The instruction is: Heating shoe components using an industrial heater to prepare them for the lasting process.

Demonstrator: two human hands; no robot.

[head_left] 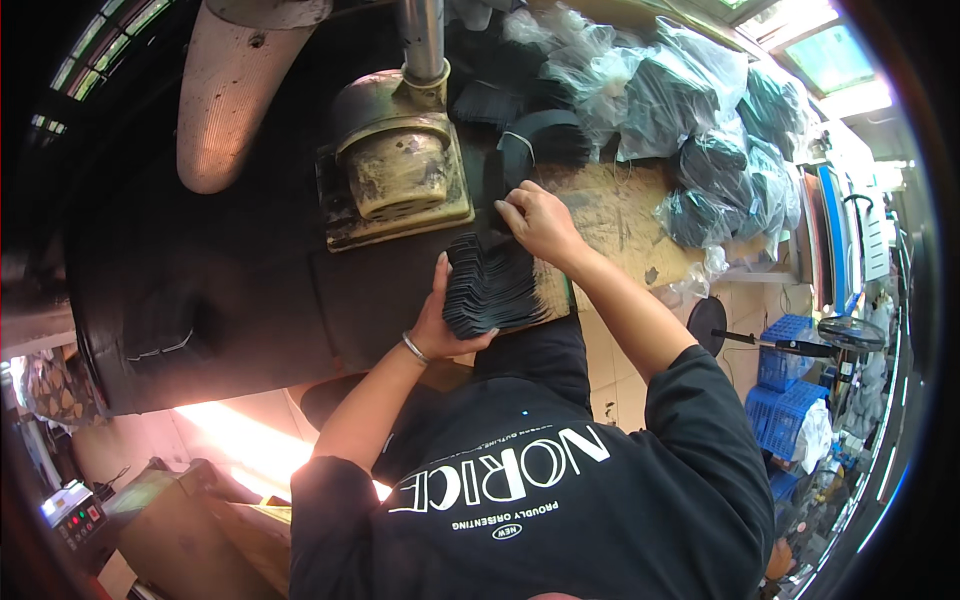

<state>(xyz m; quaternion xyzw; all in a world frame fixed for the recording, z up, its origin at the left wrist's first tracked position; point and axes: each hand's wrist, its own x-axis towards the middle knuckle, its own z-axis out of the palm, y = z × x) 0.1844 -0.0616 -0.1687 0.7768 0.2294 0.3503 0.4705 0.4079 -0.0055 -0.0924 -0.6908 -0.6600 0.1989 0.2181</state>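
Note:
My left hand [437,322] is wrapped round the near left side of a stack of thin black curved pieces [490,285]. The stack leans over at the table's front edge, its layers fanned out toward the right. Beyond it, my right hand [540,222] is closed in a pinch, thumb against fingers. Whatever sits in that pinch is too dark to make out. Just past those fingertips stands a bundle of similar black pieces [555,135] with a pale tie round it. A wristband [415,347] circles my left wrist.
A worn cream-coloured machine head [395,165] on a metal post stands left of my right hand. A long ribbed pale part [235,100] hangs farther left. Clear plastic bags [680,90] of black pieces crowd the back right. Blue crates [785,400] and a fan [850,333] stand at right.

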